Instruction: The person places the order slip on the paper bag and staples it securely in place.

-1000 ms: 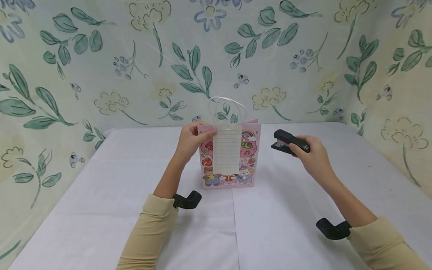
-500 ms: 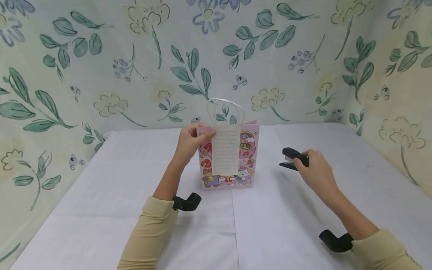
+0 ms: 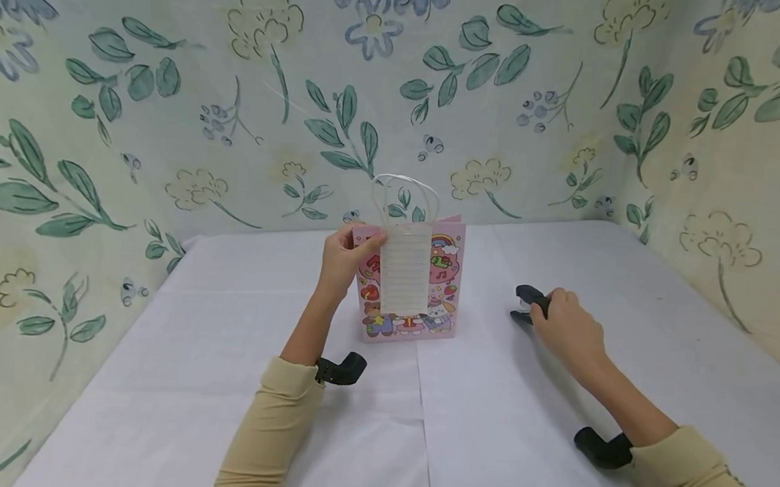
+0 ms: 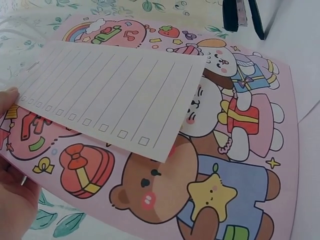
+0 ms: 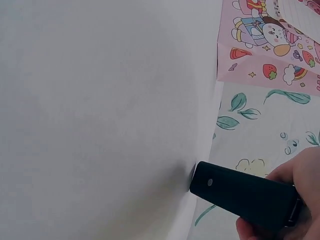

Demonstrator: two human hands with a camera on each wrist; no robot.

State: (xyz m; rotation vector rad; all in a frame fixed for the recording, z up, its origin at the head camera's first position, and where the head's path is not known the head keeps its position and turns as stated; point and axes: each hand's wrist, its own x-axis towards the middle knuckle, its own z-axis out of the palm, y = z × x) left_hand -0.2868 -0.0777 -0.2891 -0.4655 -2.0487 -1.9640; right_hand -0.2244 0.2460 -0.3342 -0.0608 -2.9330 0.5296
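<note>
A pink paper gift bag (image 3: 447, 274) with cartoon animals stands upright on the table. Against its front hangs a lined sheet of paper (image 3: 405, 273) with small checkboxes; in the left wrist view its lower end tilts away from the bag. My left hand (image 3: 339, 265) pinches the bag's upper left edge, thumb at the paper's top corner. Off to the right, my right hand (image 3: 570, 332) grips a black stapler (image 5: 242, 195), its front low over the table and its arms apart. My palm hides the stapler's rear.
White cord handles (image 3: 406, 178) rise above the bag. A white cloth (image 3: 232, 324) with a crease covers the table. Floral curtain walls (image 3: 253, 88) close off the back and sides. Black camera mounts (image 3: 605, 449) sit on both wrists.
My right hand has moved the stapler right and down, away from the bag towards the tabletop. My left hand keeps its hold on the bag, which stays in place.
</note>
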